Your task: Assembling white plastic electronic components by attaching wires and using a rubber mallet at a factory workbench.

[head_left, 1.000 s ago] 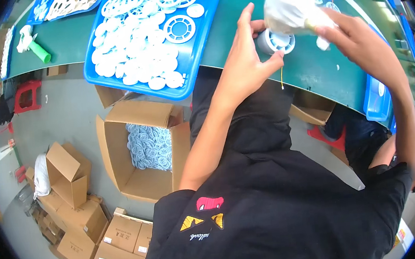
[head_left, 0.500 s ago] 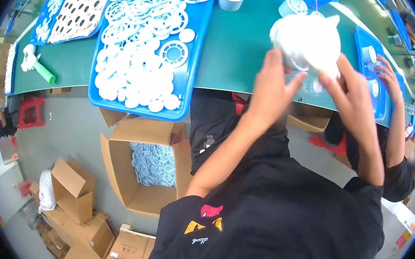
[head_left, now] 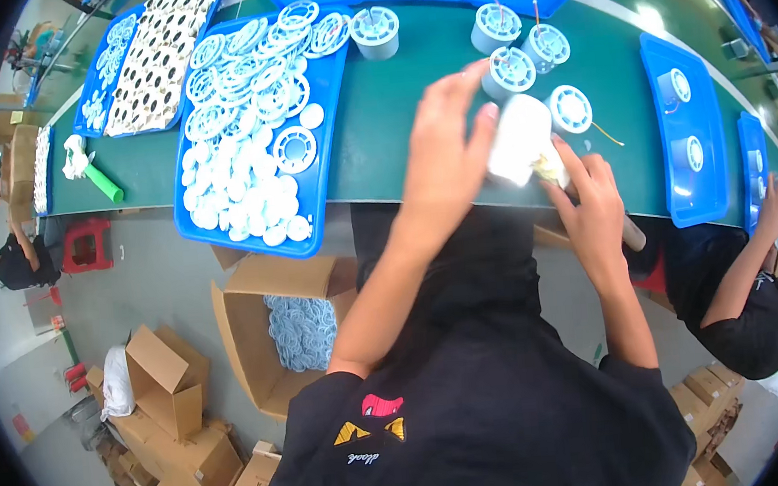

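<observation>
My left hand (head_left: 443,141) is over the table's front part, fingers and thumb apart. Its fingertips are beside a pale blue ribbed cup (head_left: 511,73), and its thumb is close to a bright white piece (head_left: 521,139). My right hand (head_left: 587,198) is closed at the yellowish end of this white piece, which is overexposed, so its exact kind is unclear. A brownish handle (head_left: 633,233) sticks out behind the right hand; whether it belongs to the white piece is hidden. Further pale blue cups (head_left: 572,108) with thin wires stand just beyond.
A blue tray (head_left: 326,156) of pale rings and discs lies on the green table, left. A green-handled tool (head_left: 102,183) is further left. At right are a blue tray (head_left: 699,188) with two cups and a co-worker's arm (head_left: 747,258). An open carton (head_left: 255,347) of rings stands below.
The rounded white thing between both hands has come lower and nearer the table edge. My left hand has drawn apart from it, and more cups show on the table.
</observation>
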`<state>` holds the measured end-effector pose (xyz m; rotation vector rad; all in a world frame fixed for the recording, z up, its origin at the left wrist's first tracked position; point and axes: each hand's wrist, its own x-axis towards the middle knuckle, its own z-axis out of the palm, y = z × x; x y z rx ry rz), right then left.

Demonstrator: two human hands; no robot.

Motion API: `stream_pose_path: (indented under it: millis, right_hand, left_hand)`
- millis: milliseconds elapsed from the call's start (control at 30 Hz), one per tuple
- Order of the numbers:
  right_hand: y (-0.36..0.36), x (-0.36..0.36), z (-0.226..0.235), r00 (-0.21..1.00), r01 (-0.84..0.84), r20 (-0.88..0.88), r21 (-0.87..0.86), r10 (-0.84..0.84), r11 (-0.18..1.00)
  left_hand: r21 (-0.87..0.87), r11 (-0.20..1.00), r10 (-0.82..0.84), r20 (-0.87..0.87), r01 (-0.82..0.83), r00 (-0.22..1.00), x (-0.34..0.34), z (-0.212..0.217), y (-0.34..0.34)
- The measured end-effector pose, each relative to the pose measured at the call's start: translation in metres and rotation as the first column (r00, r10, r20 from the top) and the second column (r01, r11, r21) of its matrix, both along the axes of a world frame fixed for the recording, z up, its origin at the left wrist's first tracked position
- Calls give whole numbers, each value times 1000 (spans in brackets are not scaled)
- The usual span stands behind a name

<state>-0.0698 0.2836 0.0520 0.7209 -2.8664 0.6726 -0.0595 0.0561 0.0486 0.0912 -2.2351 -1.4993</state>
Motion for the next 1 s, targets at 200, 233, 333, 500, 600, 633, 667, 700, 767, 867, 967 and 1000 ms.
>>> stream_pose_path:
  millis: [200,233,333,500,600,633,667,700,767,867,967,1000]
  right_hand:
    - [43,-16,-5,979,185,-108,98,-175,978]
    - [43,-16,1,979,181,-110,102,-169,978]
    - [35,-6,28,969,96,-216,-111,-118,989]
    - [-70,-25,35,955,-295,-117,-294,272,909]
    - [-116,-50,8,869,-401,140,-360,474,842]
    - [-126,-51,8,863,-391,181,-356,473,849]
    - [-134,-48,6,871,-366,143,-448,469,816]
    - [-139,-47,2,869,-305,198,-509,454,805]
    - [-150,-47,-4,859,-242,258,-558,443,794]
    - [-163,-61,-4,842,-173,335,-575,422,800]
    - [-178,-79,-9,842,-266,334,-426,423,865]
    - [-182,-82,-4,844,-332,331,-296,422,896]
  left_hand:
    - [-132,991,29,40,-23,999,-43,-30,43]
    - [-171,984,59,47,-51,997,-51,-37,43]
    - [-120,993,25,42,-20,999,-47,-41,34]
    - [-177,984,-23,20,27,1000,26,-36,-5]
    - [-73,997,37,88,-31,995,42,-37,-11]
    - [-64,997,42,82,-37,996,46,-39,-15]
    - [-98,993,71,52,-66,996,51,-40,-17]
    - [-128,987,98,26,-94,995,58,-42,-19]
    - [-138,983,129,28,-124,991,67,-48,-32]
    - [-184,974,120,-55,-129,991,67,-48,-43]
    - [-243,967,65,-57,-77,996,62,-48,-46]
    - [-271,960,57,-53,-69,997,62,-48,-48]
